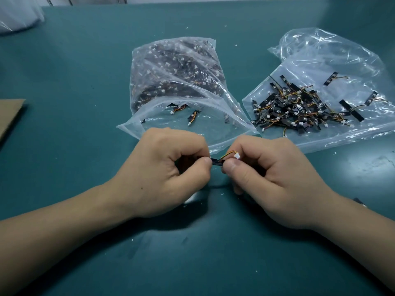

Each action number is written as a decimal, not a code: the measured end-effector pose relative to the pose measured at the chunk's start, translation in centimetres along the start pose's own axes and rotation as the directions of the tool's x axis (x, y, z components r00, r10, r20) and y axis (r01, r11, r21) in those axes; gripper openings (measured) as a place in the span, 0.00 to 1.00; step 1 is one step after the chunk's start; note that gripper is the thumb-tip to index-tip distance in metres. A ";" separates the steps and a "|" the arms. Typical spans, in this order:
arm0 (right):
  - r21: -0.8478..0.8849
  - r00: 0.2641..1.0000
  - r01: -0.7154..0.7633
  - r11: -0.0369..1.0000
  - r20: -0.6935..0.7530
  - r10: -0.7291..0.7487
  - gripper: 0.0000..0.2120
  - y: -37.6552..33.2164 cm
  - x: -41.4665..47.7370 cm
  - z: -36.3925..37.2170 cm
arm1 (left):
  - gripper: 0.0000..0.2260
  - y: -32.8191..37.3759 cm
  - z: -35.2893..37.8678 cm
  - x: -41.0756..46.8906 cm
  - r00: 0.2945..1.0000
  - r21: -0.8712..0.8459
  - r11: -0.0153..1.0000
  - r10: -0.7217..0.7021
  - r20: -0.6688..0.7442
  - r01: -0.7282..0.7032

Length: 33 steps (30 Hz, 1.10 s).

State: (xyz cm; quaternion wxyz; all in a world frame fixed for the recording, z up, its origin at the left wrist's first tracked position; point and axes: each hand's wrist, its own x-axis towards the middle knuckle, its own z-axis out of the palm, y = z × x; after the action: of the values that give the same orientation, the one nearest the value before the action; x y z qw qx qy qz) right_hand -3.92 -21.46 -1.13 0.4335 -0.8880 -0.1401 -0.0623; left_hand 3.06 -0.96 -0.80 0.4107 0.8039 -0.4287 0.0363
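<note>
Left hand (171, 174) pinches the black strip (216, 162); right hand (271, 180) pinches its wired end by the white connector (236, 156). Keep both grips on the strip itself, sparing the thin wires (228, 154).

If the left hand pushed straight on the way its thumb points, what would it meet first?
Most likely the right hand, which pinches the other end of the same black strip.

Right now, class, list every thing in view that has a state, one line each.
left hand: pinching the black end of the wired strip.
right hand: pinching its wire end.
wired strip: held between both hands.
middle bag: bulging full, mouth open.
right bag: crumpled, with a loose pile.
</note>
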 end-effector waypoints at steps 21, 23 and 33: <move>0.041 1.000 0.000 0.999 0.000 0.000 0.09 -0.1 0.0 -0.1 | 0.11 0.1 -0.1 0.1 0.970 0.087 0.994 0.042 0.240 -0.064; 0.057 1.000 -0.016 0.998 0.004 0.016 0.10 0.0 0.1 -0.1 | 0.10 0.1 -0.1 0.0 0.988 0.054 0.998 0.030 0.154 -0.039; 0.019 1.000 0.022 1.000 -0.001 -0.022 0.09 -0.1 -0.1 -0.1 | 0.09 0.1 -0.2 0.1 0.985 0.010 1.000 0.008 0.173 -0.010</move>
State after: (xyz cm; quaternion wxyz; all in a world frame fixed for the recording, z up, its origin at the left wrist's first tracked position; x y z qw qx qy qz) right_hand -4.02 -21.51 -1.01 0.4414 -0.8821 -0.1505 -0.0660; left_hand 3.09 -0.98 -0.55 0.3673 0.8043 -0.4663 -0.0292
